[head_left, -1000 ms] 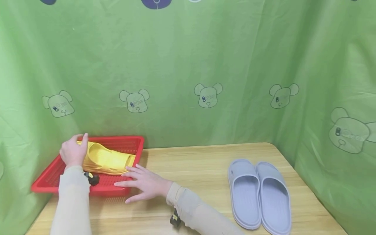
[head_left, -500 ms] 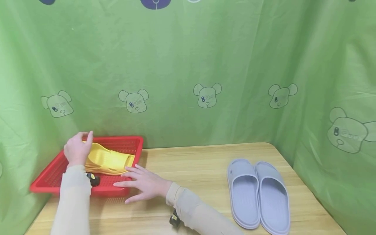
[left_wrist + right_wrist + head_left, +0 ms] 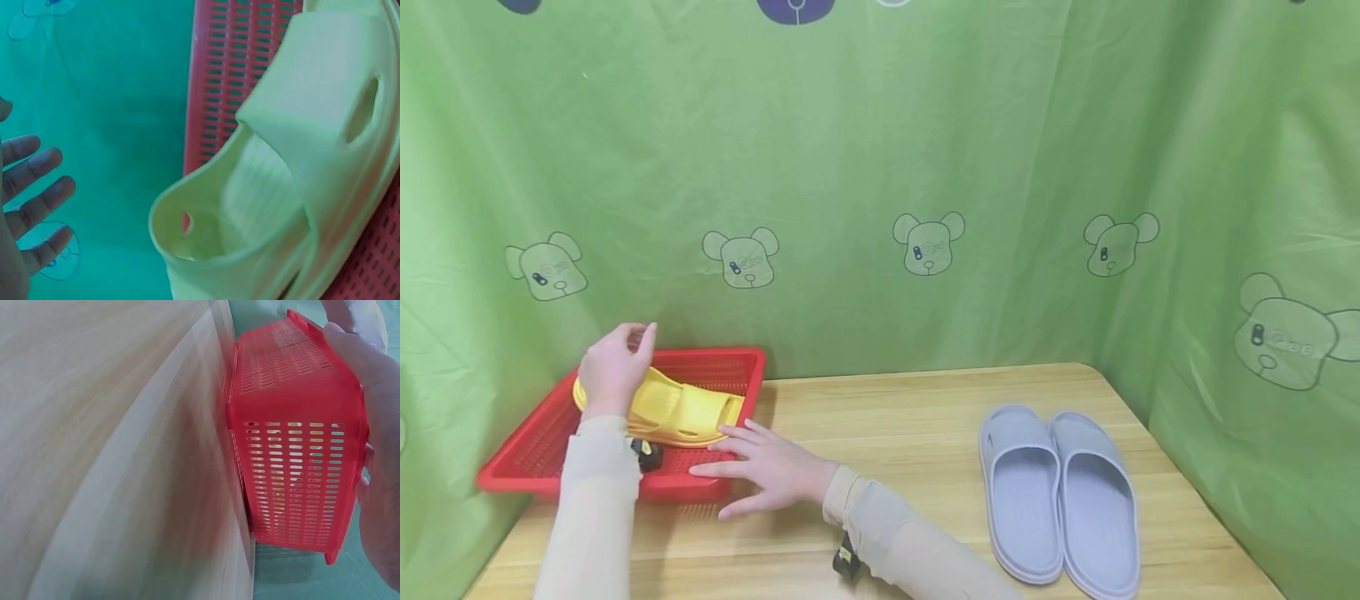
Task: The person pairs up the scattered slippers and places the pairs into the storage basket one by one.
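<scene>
A yellow sandal [image 3: 700,410] with a broad band lies in the red plastic basket [image 3: 670,490] on the left of the table. My left hand [image 3: 616,368] is raised over its heel end and covers part of it. Seen from the left wrist, the fingers [image 3: 44,201] are apart and slightly bent, holding nothing, away from the sandal's heel [image 3: 212,262]. My right hand [image 3: 767,468] rests at the basket's right front corner with its fingers spread over the rim. The right wrist view has this hand along the upper rim of the slotted basket wall [image 3: 294,481].
A pair of grey-blue slippers, the left slipper [image 3: 1028,517] and the right slipper [image 3: 1101,521], lies side by side on the right of the wooden table [image 3: 880,433]. A green curtain [image 3: 850,167] with bear heads hangs behind and at both sides.
My left hand has drawn away from the sandal's heel end, moving right and slightly up, and more of the heel now shows. The right hand stays at the basket corner.
</scene>
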Available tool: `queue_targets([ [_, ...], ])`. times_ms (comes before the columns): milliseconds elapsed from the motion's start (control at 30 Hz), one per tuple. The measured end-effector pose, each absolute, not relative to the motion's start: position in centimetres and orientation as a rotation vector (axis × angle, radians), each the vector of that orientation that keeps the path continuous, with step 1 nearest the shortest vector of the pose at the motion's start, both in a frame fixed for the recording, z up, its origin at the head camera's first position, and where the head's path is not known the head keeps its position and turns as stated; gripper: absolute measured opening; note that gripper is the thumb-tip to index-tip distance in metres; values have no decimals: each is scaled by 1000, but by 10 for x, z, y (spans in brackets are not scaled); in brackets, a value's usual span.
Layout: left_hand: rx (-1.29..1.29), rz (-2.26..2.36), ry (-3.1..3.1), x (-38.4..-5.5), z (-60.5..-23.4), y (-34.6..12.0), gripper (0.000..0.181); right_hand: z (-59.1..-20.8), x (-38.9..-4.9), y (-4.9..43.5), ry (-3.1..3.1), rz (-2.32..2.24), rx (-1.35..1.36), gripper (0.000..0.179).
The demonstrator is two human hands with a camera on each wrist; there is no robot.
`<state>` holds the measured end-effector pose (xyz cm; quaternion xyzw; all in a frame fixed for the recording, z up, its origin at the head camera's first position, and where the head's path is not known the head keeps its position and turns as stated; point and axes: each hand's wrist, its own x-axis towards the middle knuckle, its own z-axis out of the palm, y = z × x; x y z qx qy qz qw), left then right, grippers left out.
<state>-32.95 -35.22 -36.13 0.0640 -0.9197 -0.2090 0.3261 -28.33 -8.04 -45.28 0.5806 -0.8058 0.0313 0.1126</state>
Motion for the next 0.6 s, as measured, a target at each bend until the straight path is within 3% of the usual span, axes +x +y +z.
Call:
queue_targets([
  [600, 47, -474, -2476, -318, -342, -328, 55, -449, -278, -66, -2357, 15, 1669, 74],
])
